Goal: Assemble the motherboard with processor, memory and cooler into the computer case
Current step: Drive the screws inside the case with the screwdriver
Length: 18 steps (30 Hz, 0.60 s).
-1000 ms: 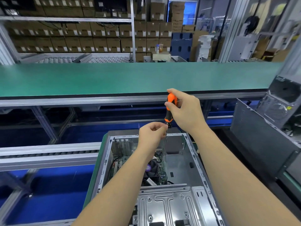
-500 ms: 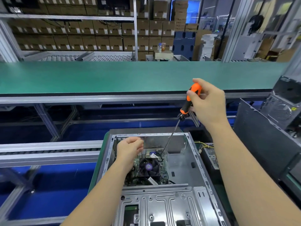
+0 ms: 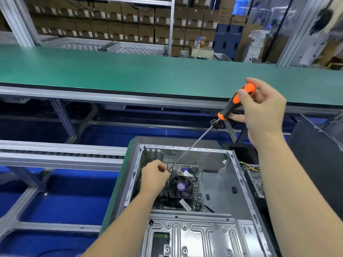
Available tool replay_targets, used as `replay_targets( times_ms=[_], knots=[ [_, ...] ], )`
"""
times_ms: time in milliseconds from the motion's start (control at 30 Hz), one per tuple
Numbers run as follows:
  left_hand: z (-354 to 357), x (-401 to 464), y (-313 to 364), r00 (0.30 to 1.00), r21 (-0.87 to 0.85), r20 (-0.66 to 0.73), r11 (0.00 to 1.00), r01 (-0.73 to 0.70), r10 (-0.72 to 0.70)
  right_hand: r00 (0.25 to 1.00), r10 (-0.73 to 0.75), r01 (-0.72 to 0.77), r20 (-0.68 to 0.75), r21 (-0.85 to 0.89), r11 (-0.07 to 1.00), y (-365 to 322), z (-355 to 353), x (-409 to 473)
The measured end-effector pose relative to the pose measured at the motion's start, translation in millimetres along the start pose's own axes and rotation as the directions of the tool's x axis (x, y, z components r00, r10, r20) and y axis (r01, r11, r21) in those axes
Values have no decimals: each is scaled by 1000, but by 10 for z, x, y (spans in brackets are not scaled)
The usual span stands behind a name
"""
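An open grey computer case [image 3: 219, 184] lies on its side below me. The motherboard [image 3: 196, 197] sits inside it with a black cooler fan [image 3: 180, 186] on top. My right hand [image 3: 263, 112] grips the orange and black handle of a long screwdriver [image 3: 234, 104], held high and tilted. Its shaft slants down to the left into the case. My left hand [image 3: 155, 176] is inside the case beside the fan, fingers curled and pinching at the screwdriver's tip; whatever small part it holds is hidden.
A metal drive bracket [image 3: 194, 236] covers the case's near end. A long green workbench [image 3: 130, 71] runs across behind it, with a roller conveyor [image 3: 61, 154] to the left. Another dark case [image 3: 315, 164] stands at the right. Shelves of cardboard boxes [image 3: 111, 25] fill the back.
My right hand has swung the screwdriver handle up and to the right, tilting the shaft. My left hand dropped from near the handle into the case and now pinches at the tip.
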<state>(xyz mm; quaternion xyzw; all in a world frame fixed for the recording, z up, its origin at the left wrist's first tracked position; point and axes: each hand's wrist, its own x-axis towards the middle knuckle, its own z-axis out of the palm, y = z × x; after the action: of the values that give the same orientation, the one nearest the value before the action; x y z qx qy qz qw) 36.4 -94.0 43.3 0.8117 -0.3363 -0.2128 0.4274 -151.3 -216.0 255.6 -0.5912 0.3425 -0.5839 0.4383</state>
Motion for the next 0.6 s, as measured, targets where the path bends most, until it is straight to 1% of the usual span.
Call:
replay_targets(
  times_ms=[100,233,367,600],
  knots=[
    [-3,14,-23,1000,-43,8,999,29,-28,1000,-13,14,-10,7,1000,-13,17,31],
    [19,28,-42,1000,-28,8,1000,5,-4,999,-39,39,5,-21,999,5,34,49],
    [22,19,-28,1000,7,2,1000,-24,24,1000,-19,19,6,-9,1000,59,42,52],
    [25,25,-35,999,29,3,999,-32,32,1000,-23,23,7,0,1000,43,55,72]
  ],
)
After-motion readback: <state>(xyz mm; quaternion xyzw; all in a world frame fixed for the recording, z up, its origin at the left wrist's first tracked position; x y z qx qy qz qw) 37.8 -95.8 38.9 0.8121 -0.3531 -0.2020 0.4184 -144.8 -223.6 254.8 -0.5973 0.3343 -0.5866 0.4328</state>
